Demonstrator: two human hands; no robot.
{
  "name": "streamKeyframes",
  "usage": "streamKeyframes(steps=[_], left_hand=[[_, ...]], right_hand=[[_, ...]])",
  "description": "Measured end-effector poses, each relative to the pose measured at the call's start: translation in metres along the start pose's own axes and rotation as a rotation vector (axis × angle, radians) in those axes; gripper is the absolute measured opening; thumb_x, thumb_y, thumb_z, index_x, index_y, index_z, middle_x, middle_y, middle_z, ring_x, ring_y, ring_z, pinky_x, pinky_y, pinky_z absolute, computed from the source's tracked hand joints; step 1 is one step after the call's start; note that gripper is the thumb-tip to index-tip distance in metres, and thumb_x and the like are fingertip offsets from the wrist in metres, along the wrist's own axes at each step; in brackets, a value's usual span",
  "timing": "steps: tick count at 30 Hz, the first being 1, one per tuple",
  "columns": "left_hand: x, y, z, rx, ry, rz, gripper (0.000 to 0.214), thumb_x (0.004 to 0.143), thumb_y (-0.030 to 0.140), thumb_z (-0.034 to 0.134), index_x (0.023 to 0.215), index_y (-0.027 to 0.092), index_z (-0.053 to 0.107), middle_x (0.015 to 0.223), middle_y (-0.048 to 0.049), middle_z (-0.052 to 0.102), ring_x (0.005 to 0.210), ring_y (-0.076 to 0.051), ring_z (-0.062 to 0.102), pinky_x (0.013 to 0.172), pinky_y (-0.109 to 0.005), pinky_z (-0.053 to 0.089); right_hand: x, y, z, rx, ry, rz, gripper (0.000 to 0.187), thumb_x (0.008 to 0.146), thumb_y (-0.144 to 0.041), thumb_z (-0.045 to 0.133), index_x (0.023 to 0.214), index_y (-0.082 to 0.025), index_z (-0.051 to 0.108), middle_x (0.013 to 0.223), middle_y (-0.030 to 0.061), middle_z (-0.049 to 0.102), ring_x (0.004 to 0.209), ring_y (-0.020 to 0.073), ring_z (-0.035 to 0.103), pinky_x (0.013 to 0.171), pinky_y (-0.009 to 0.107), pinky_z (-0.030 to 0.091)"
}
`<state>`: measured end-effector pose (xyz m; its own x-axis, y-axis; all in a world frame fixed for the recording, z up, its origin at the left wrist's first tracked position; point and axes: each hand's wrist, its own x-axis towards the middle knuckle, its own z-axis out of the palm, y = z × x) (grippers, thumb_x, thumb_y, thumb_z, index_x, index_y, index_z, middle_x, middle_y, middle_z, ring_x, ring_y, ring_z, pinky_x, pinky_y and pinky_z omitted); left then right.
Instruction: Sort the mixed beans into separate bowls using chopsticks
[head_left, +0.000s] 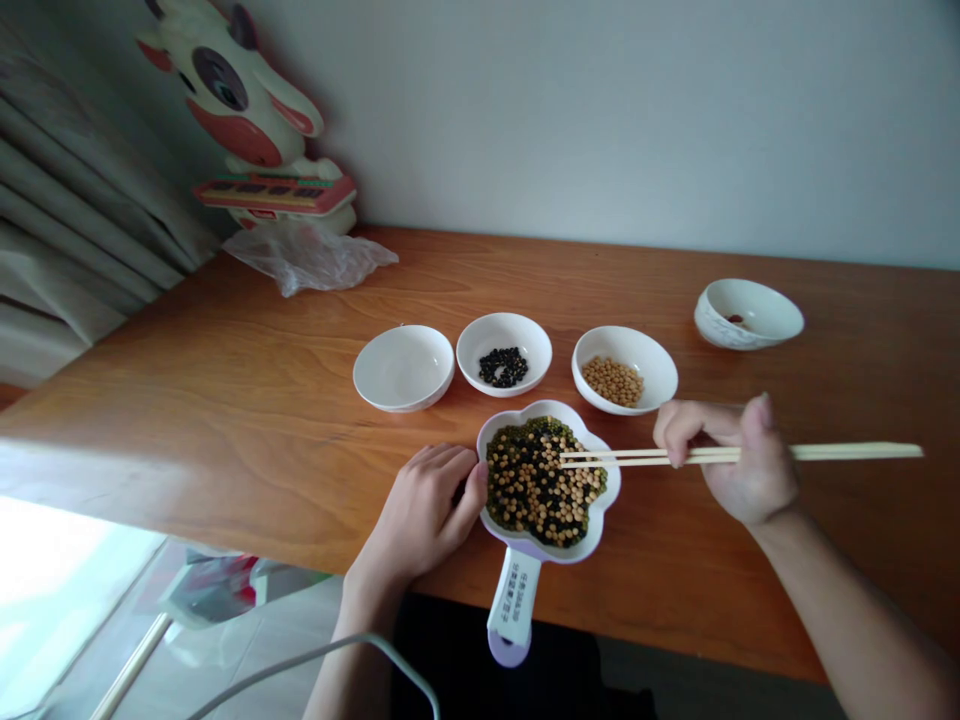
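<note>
A flower-shaped white and lilac dish with a handle point(604, 512) lies near the table's front edge. Inside are mixed beans point(536, 490): green, black and tan ones. My left hand point(431, 505) rests on the table with curled fingers, its thumb and fingertips at the dish's left rim. My right hand point(731, 455) is closed around a pair of pale chopsticks point(637, 458), whose tips are over the beans, slightly apart. I cannot tell whether a bean is between the tips. Behind the dish stand an empty white bowl point(403, 403), a bowl of black beans point(504, 328) and a bowl of tan beans point(626, 343).
At the back right is a patterned bowl point(739, 335) with a few dark reddish pieces inside. A cow-shaped toy keyboard point(277, 190) and a clear plastic bag point(315, 260) occupy the back left. A grey cable point(322, 650) crosses the lower left foreground.
</note>
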<state>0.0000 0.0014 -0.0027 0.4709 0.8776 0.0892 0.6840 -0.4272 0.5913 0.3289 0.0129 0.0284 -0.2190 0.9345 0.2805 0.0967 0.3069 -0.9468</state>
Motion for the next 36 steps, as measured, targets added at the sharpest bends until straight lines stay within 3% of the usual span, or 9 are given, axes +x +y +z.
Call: streamKeyframes(steps=[5,9,12,15,28,36], left_hand=[[-0.001,0.000,0.000,-0.009,-0.005,-0.003,0.034,0.109,0.029,0.039,0.076,0.022,0.043,0.075,-0.0012,0.056,0.073,-0.017,0.053,0.074,-0.032,0.040],[0.000,-0.001,0.000,-0.008,-0.003,0.007,0.033,0.108,0.029,0.039,0.076,0.022,0.044,0.075,-0.0015,0.057,0.072,-0.018,0.052,0.073,-0.032,0.040],[0.000,-0.002,0.001,0.000,0.013,0.011,0.034,0.107,0.030,0.039,0.074,0.022,0.043,0.074,-0.0019,0.057,0.071,-0.018,0.053,0.071,-0.032,0.040],[0.000,-0.003,0.002,-0.001,0.022,0.012,0.035,0.107,0.030,0.039,0.074,0.022,0.041,0.073,-0.0021,0.057,0.070,-0.018,0.053,0.070,-0.032,0.039],[-0.001,-0.005,0.001,0.002,-0.007,-0.002,0.033,0.108,0.030,0.039,0.076,0.023,0.039,0.076,-0.0016,0.057,0.073,-0.019,0.052,0.072,-0.032,0.038],[-0.001,-0.005,0.002,-0.016,-0.013,-0.006,0.033,0.108,0.030,0.038,0.076,0.023,0.038,0.077,-0.0017,0.056,0.074,-0.019,0.051,0.073,-0.032,0.037]], right_hand=[[0.004,-0.006,-0.008,0.069,0.133,-0.018,0.081,0.102,-0.070,0.018,0.060,-0.025,0.070,0.052,0.0070,0.052,0.055,0.0229,0.048,0.061,0.040,0.033],[0.010,-0.006,-0.023,0.094,0.320,-0.143,0.078,0.103,-0.067,0.022,0.055,-0.025,0.068,0.045,0.0065,0.046,0.050,0.0219,0.046,0.058,0.041,0.031],[0.012,-0.002,-0.035,-0.006,0.500,-0.255,0.075,0.101,-0.067,0.027,0.052,-0.025,0.065,0.044,0.0070,0.045,0.049,0.0222,0.048,0.055,0.041,0.031],[0.011,0.002,-0.041,-0.139,0.591,-0.293,0.078,0.099,-0.072,0.027,0.051,-0.024,0.066,0.047,0.0093,0.051,0.053,0.0240,0.052,0.056,0.041,0.035],[0.007,0.000,-0.035,-0.224,0.631,-0.266,0.078,0.094,-0.078,0.028,0.051,-0.025,0.066,0.052,0.0096,0.053,0.059,0.0264,0.052,0.061,0.041,0.033],[0.011,-0.003,-0.028,0.027,0.519,-0.256,0.076,0.102,-0.067,0.024,0.058,-0.024,0.068,0.047,0.0072,0.048,0.052,0.0216,0.049,0.054,0.038,0.030]])
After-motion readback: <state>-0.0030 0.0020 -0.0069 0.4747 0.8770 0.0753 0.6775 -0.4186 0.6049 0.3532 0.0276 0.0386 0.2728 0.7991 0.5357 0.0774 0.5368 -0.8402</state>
